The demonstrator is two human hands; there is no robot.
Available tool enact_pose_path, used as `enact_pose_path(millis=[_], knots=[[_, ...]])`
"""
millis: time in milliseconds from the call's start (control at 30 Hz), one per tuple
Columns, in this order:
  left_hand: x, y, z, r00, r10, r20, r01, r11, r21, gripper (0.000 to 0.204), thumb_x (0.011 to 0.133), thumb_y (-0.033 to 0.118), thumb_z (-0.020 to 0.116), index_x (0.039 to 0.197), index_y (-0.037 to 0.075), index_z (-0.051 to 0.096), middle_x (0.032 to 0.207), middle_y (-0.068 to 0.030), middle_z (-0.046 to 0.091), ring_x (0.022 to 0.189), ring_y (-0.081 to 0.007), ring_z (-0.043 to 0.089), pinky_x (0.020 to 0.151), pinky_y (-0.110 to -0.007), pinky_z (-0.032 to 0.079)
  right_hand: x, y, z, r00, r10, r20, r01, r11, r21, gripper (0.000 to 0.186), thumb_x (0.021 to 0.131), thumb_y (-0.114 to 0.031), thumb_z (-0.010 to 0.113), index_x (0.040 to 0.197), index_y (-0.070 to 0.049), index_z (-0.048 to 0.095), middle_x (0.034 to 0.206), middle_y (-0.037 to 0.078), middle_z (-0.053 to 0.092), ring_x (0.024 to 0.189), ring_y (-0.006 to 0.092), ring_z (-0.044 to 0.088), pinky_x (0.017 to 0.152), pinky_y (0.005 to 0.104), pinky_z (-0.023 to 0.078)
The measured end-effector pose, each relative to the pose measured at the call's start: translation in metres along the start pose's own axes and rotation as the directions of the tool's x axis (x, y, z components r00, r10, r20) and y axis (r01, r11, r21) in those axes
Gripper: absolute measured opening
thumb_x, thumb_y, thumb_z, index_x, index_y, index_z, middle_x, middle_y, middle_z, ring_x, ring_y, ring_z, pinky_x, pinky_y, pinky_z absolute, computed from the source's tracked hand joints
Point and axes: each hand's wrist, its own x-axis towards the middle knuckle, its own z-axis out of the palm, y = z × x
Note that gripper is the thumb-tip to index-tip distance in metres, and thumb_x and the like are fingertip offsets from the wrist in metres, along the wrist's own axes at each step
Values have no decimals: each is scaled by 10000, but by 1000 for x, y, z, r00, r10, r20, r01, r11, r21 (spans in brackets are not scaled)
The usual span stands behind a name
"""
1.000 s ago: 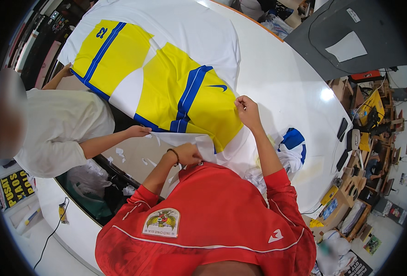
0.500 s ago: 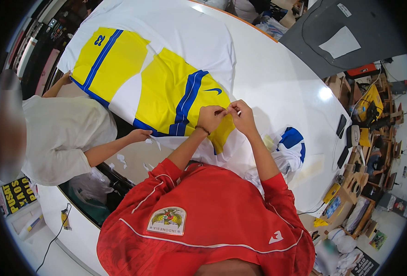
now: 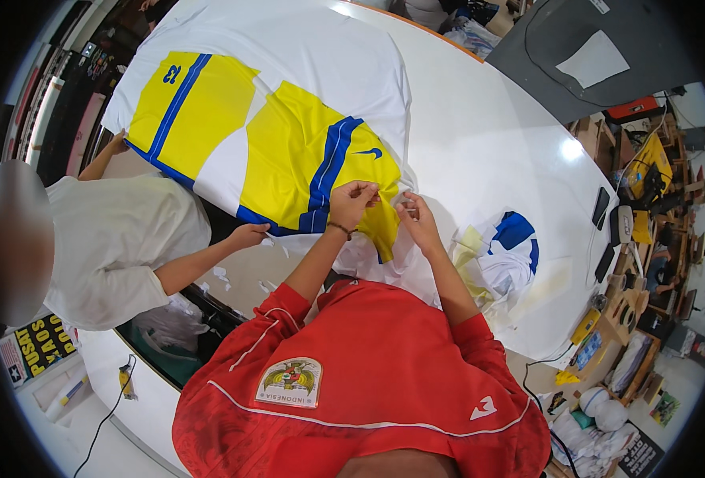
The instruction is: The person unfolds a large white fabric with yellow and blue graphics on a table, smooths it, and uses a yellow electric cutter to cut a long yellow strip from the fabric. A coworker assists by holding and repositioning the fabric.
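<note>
Reaching over the right end of the yellow-and-blue fabric [image 3: 289,151], the left hand [image 3: 354,203] has its thumb and forefinger drawn narrow, though whether cloth sits between them cannot be told. Just beside it, the right hand [image 3: 420,221] is curled near the fabric's edge; whether its fingertips meet is unclear. The fabric, partly rumpled, lies over white cloth [image 3: 352,56] toward the left edge of the white bench [image 3: 480,119], where a co-worker's hands [image 3: 249,234] touch its blue border. A crumpled white-and-blue bundle [image 3: 514,259] lies nearer the bench's right edge, beside which sit dark flat objects [image 3: 601,207]
</note>
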Motion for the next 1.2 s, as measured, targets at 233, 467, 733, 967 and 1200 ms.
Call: enact_pose_path(millis=[233,467,733,967,1200], knots=[[-5,6,-11,996,82,-19,-79,990,116,217,965,194,777,996,-20,777,854,-44,756,730,-97,686,693,-252,562,-14,-11,0,967,35,252,25,973,-230,533,901,-201,813,1374,-42,624,968,102,730,898,164,679,846,319,532],[1,13,-42,986,135,-99,-107,963,247,233,941,238,806,913,10,768,789,-13,738,705,-81,668,654,-237,529,-14,6,2,967,-118,227,168,962,-214,287,891,-159,783,1142,-26,743,949,123,761,857,168,700,818,317,531],[23,9,-77,938,343,54,-263,599,756,691,796,425,893,1337,75,643,954,-95,708,836,-233,689,742,-351,549,-26,-5,4,992,-96,81,94,995,28,163,945,-53,721,1095,10,712,971,56,735,877,123,669,801,284,524],[12,-26,-56,883,170,438,-469,269,841,787,785,486,831,1473,229,549,1090,-156,677,974,-366,688,814,-470,550,-42,-39,5,982,-186,-20,186,953,240,138,967,10,675,1104,-11,676,1019,41,706,939,86,621,785,236,486],[28,-46,-53,915,351,197,-372,550,748,257,882,175,687,1137,153,691,874,-119,735,766,-318,704,688,-428,550,-54,-33,-16,983,-162,-89,178,958,223,178,965,8,665,1143,2,667,878,14,660,776,76,619,701,239,486]])
